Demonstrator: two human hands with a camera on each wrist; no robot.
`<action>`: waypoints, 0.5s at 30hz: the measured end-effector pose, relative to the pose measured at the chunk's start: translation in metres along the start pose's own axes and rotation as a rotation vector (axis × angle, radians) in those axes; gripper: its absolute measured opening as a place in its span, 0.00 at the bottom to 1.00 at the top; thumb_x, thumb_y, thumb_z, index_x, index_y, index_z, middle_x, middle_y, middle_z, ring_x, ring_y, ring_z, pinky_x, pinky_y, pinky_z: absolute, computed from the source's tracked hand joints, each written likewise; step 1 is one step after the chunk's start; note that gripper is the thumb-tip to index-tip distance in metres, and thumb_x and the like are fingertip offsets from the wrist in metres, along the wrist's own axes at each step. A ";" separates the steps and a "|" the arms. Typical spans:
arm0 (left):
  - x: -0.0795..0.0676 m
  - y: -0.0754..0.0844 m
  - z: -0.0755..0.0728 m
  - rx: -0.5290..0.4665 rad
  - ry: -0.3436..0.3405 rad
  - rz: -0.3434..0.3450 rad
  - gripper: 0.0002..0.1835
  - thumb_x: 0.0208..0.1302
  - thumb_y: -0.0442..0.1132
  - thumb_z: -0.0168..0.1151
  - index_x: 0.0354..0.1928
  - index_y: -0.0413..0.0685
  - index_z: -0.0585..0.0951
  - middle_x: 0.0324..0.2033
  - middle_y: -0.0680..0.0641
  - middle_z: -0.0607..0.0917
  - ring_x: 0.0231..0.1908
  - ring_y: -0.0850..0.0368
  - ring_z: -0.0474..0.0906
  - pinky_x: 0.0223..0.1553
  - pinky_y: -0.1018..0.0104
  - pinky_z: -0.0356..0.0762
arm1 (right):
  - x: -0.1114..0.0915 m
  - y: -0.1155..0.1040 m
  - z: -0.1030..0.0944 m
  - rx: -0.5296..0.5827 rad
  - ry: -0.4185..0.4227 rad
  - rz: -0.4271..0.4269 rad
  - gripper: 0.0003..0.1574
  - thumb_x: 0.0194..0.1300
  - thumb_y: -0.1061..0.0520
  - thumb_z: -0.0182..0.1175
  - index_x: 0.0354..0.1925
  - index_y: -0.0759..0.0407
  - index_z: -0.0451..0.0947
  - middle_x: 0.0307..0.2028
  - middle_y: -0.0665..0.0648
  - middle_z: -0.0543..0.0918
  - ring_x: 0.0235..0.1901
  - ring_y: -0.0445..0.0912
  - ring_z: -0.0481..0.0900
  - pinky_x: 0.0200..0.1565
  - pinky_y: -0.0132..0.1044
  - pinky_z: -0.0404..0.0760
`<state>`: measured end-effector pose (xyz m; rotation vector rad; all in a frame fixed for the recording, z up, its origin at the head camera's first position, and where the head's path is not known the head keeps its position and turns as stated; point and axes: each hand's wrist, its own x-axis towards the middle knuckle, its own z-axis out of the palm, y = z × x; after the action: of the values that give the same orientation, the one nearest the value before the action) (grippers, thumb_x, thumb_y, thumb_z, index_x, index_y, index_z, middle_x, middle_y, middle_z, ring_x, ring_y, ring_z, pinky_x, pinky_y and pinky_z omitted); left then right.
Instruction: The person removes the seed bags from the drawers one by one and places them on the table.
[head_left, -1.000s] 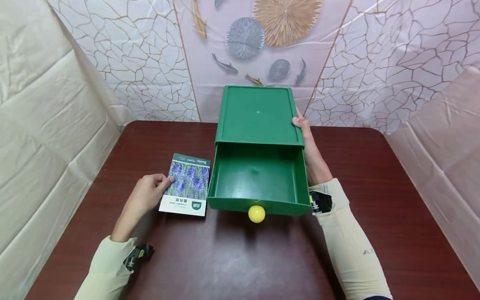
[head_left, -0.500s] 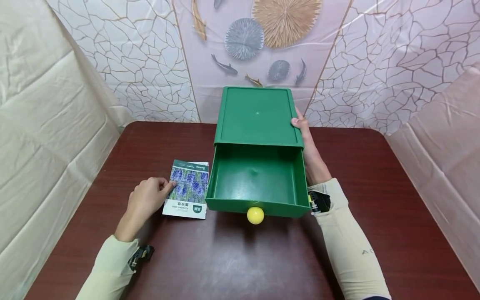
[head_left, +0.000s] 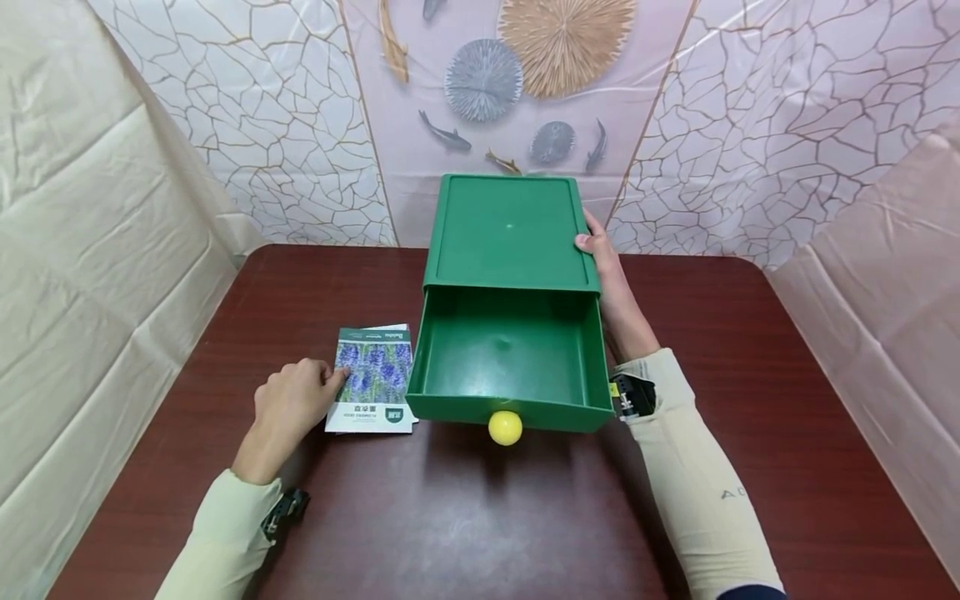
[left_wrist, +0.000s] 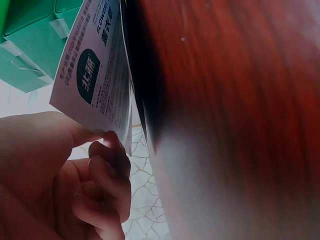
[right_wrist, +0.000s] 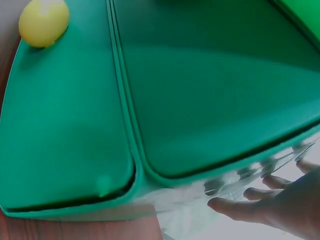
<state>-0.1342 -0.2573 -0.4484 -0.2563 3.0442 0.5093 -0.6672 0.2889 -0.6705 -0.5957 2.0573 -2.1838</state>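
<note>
In the head view my left hand point(head_left: 292, 408) pinches the left edge of a flower seed packet point(head_left: 371, 379) printed with purple flowers, left of the green drawer box. The left wrist view shows thumb and fingertip on the corner of the raised packet point(left_wrist: 92, 75). A white edge, probably of a second packet point(head_left: 403, 326), shows beneath it. My right hand point(head_left: 611, 279) rests against the right side of the green drawer box point(head_left: 510, 229), thumb on its top edge. Its fingers point(right_wrist: 240, 207) lie straight along that side in the right wrist view.
The box's drawer point(head_left: 502, 350) is pulled out toward me, with nothing seen inside. A yellow ball knob point(head_left: 505, 427) sits on its front. All this stands on a dark red table point(head_left: 465, 533), with patterned cloth point(head_left: 300, 125) hung behind.
My left hand has drawn the packet slightly toward me and straightened it, and a white edge has come into sight under it. My right hand keeps its place on the box.
</note>
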 end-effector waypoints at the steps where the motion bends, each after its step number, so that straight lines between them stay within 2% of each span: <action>1: 0.000 0.000 0.000 0.002 -0.006 -0.005 0.29 0.77 0.56 0.59 0.16 0.54 0.68 0.13 0.53 0.64 0.18 0.54 0.64 0.19 0.61 0.57 | 0.001 -0.001 -0.001 -0.016 -0.002 0.003 0.51 0.68 0.56 0.69 0.81 0.30 0.60 0.81 0.55 0.60 0.72 0.53 0.62 0.68 0.41 0.62; 3: 0.000 0.001 0.000 0.013 -0.020 -0.018 0.30 0.77 0.57 0.59 0.15 0.54 0.69 0.13 0.53 0.65 0.19 0.53 0.65 0.19 0.60 0.58 | 0.004 -0.001 -0.005 -0.020 -0.020 0.002 0.50 0.69 0.55 0.69 0.81 0.29 0.60 0.82 0.54 0.58 0.74 0.53 0.60 0.69 0.41 0.61; 6: 0.000 0.001 -0.001 0.033 -0.047 -0.048 0.31 0.77 0.58 0.59 0.15 0.53 0.69 0.13 0.51 0.66 0.19 0.52 0.66 0.20 0.60 0.59 | 0.015 0.012 -0.016 0.027 -0.040 0.013 0.50 0.70 0.55 0.69 0.81 0.30 0.59 0.83 0.51 0.56 0.77 0.54 0.57 0.71 0.42 0.60; 7: 0.001 0.001 -0.001 0.038 -0.052 -0.055 0.31 0.77 0.58 0.58 0.15 0.52 0.70 0.13 0.51 0.66 0.19 0.52 0.67 0.20 0.59 0.60 | 0.011 0.007 -0.011 0.042 -0.037 0.024 0.50 0.70 0.55 0.68 0.81 0.31 0.59 0.83 0.52 0.56 0.77 0.54 0.57 0.70 0.41 0.61; 11: 0.000 0.000 -0.001 0.047 -0.043 -0.073 0.31 0.76 0.59 0.58 0.16 0.50 0.71 0.14 0.49 0.69 0.19 0.49 0.70 0.21 0.57 0.62 | 0.009 0.001 -0.005 0.071 -0.011 0.044 0.49 0.68 0.55 0.68 0.80 0.31 0.61 0.82 0.52 0.57 0.76 0.54 0.58 0.71 0.41 0.61; 15: -0.002 0.000 -0.003 0.025 -0.021 -0.061 0.28 0.75 0.58 0.59 0.20 0.49 0.73 0.16 0.48 0.72 0.21 0.48 0.72 0.22 0.56 0.64 | 0.019 0.013 -0.011 0.074 -0.008 0.048 0.50 0.68 0.56 0.69 0.80 0.30 0.61 0.82 0.51 0.58 0.76 0.54 0.59 0.70 0.42 0.62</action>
<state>-0.1319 -0.2581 -0.4460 -0.3393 3.0100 0.4661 -0.6909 0.2921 -0.6788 -0.5403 1.9559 -2.2158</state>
